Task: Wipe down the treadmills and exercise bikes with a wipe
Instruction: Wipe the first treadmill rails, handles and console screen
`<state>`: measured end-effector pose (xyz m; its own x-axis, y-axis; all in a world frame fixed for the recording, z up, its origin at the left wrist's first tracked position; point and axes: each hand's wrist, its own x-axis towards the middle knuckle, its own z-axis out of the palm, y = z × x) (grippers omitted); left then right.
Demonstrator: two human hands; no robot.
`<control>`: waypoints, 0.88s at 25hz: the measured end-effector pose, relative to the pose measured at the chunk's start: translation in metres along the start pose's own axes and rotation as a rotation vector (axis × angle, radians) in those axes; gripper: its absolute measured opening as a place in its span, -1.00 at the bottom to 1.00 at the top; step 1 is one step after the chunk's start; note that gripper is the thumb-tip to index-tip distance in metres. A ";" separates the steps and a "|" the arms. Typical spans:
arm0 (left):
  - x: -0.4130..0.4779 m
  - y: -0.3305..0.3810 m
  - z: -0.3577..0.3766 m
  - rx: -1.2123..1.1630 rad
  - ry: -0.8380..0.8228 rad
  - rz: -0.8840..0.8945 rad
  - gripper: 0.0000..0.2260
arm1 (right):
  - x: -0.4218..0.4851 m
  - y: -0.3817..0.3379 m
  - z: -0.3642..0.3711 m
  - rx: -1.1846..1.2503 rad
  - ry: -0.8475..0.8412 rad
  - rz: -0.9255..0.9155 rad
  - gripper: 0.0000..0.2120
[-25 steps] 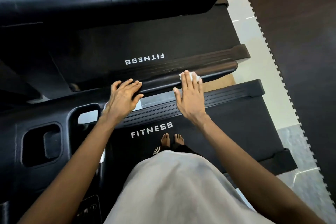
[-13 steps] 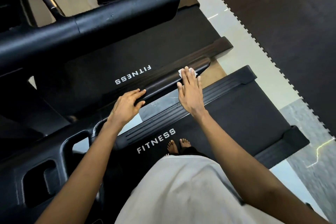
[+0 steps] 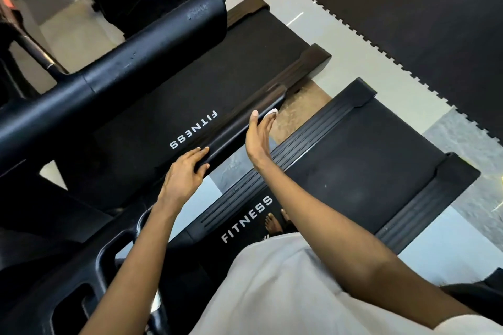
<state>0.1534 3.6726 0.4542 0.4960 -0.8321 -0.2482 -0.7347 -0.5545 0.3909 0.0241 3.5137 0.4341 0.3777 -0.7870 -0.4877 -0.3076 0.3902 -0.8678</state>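
Observation:
I stand barefoot on a black treadmill (image 3: 353, 171) marked FITNESS. Its slim black handrail (image 3: 236, 130) runs away from me on the left. My left hand (image 3: 187, 168) lies over the near part of the rail, fingers on top and thumb on the side. My right hand (image 3: 258, 139) is turned edge-on against the right side of the rail, farther along. Its fingertips press a white wipe (image 3: 272, 112) onto the rail close to the far end. Most of the wipe is hidden behind the fingers.
A second FITNESS treadmill (image 3: 217, 76) sits alongside on the left, with a thick black handrail (image 3: 136, 73) above its belt. A black console tray with cut-outs (image 3: 68, 302) is at lower left. Dark interlocking floor mats (image 3: 408, 8) cover the upper right, beyond pale tiles.
My right hand has turned from flat on top of the rail to edge-on against its side, with the wipe nearer the rail's far end. My left hand stays on the rail. The view has swung.

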 end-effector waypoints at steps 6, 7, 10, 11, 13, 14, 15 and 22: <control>0.017 0.013 0.002 0.010 -0.036 0.036 -0.55 | 0.021 0.007 -0.017 0.069 0.015 0.065 -0.25; 0.018 0.012 0.001 -0.002 -0.042 0.038 -0.55 | 0.012 0.015 -0.009 0.072 -0.020 0.020 -0.26; 0.013 0.007 -0.001 -0.064 -0.053 0.023 -0.55 | 0.005 0.021 0.007 0.193 -0.026 -0.008 -0.28; 0.011 0.003 -0.002 -0.073 -0.053 0.009 -0.55 | 0.015 0.019 0.005 0.259 -0.005 0.066 -0.24; 0.005 -0.004 -0.004 -0.070 -0.056 -0.014 -0.55 | 0.042 0.028 0.000 0.383 -0.001 0.221 -0.17; 0.002 -0.009 -0.004 -0.073 -0.055 -0.021 -0.56 | 0.053 0.036 0.000 0.434 0.002 0.268 -0.19; -0.001 -0.012 -0.005 -0.083 -0.053 -0.029 -0.56 | 0.055 0.041 0.000 0.462 0.006 0.294 -0.26; -0.015 -0.022 -0.002 -0.141 -0.012 -0.074 -0.56 | 0.051 0.027 -0.020 0.756 0.317 0.398 -0.66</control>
<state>0.1635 3.6972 0.4509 0.5397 -0.7898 -0.2914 -0.6238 -0.6076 0.4916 0.0171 3.4745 0.3879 0.0738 -0.5779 -0.8127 0.3326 0.7826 -0.5263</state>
